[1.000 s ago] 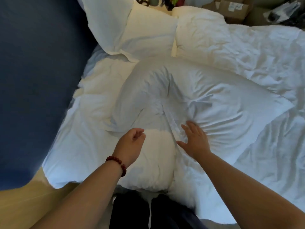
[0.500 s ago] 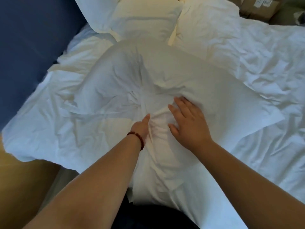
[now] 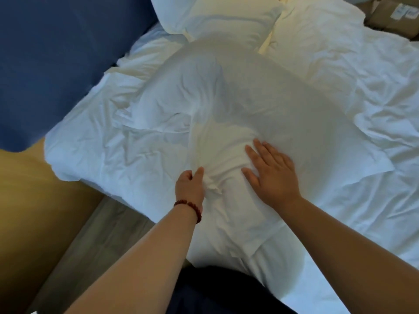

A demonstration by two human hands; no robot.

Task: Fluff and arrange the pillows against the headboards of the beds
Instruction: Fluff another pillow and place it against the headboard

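Pillow work fills the head view. A large, plump white pillow in a creased cotton case (image 3: 226,98) lies across the middle of the frame on a rumpled white bed sheet (image 3: 340,82), its long axis running from about 11 o'clock down to 5 o'clock, with a flat, empty flap of the case spreading towards 3 o'clock.

The left hand (image 3: 189,186), just below centre at about 7 o'clock, has its fingers curled into the case. It pinches a small bunch of gathered cloth against the thumb, which points up. A string of dark red round beads (image 3: 190,206) circles that wrist.

The right hand (image 3: 272,175), just beside the left at about 5 o'clock, lies flat on the same pillow. Its fingers are straight and slightly spread, the palm is pressing down, and it grips nothing. A raised ridge of wrinkled cloth sits between the two hands.

A second white, puffy pillow (image 3: 226,21) lies at 12 o'clock, touching the far end of the first one. A smooth dark blue surface (image 3: 56,53) fills the frame from 9 to 11 o'clock, beside the sheet's edge; whether it is a headboard cannot be told. Brown cardboard boxes with white labels (image 3: 390,17) sit at 1 o'clock, past the bedding. A tan surface (image 3: 34,200) shows at 8 o'clock, and dark clothing (image 3: 215,291) at 6 o'clock.
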